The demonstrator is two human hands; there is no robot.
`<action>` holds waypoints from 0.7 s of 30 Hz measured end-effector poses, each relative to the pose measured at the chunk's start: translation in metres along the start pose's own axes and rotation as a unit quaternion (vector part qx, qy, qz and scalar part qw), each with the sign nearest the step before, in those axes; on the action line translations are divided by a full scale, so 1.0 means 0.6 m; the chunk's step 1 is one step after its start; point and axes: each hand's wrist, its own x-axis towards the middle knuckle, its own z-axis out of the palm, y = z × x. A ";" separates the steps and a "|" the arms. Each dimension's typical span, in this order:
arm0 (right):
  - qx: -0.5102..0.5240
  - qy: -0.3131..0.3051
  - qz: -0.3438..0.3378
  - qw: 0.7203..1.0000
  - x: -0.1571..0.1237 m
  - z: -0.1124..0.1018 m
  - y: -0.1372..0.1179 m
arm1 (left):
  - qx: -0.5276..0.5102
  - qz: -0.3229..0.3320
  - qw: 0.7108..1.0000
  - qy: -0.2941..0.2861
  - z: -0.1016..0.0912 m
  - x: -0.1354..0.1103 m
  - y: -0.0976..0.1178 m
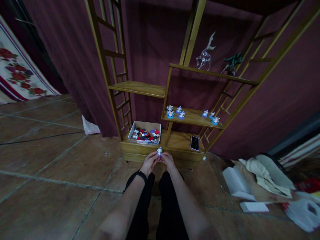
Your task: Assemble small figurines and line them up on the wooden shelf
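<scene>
Between both my hands is a small purple and white figurine point(159, 152), held upright in front of the shelf unit's base. My left hand point(149, 162) pinches it from the left, and my right hand point(168, 160) grips its right side. Just beyond, an open white box point(145, 125) stands on the bottom board, filled with jumbled red, black, white and purple figurines point(146, 136). On the shelf point(191, 117) above and to the right, several similar blue and purple figurines point(181, 115) stand in two groups.
A phone point(195, 143) lies on the bottom board at right. Higher up stand a clear deer ornament point(205, 58) and a dark green ornament point(232, 64). White boxes point(237, 183), cloth point(267, 180) and a plastic bag point(303, 213) lie on the floor at right. A cable point(42, 137) crosses the floor at left.
</scene>
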 end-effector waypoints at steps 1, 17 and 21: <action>0.000 0.002 0.000 1.000 0.000 0.000 0.000 | 0.002 -0.001 1.000 0.000 0.000 0.000 0.000; -0.005 0.002 0.001 1.000 -0.008 -0.006 -0.006 | 0.019 0.003 1.000 -0.017 0.004 -0.003 -0.003; -0.003 -0.003 0.000 1.000 -0.010 -0.006 -0.008 | 0.020 0.009 1.000 -0.018 0.003 -0.001 -0.003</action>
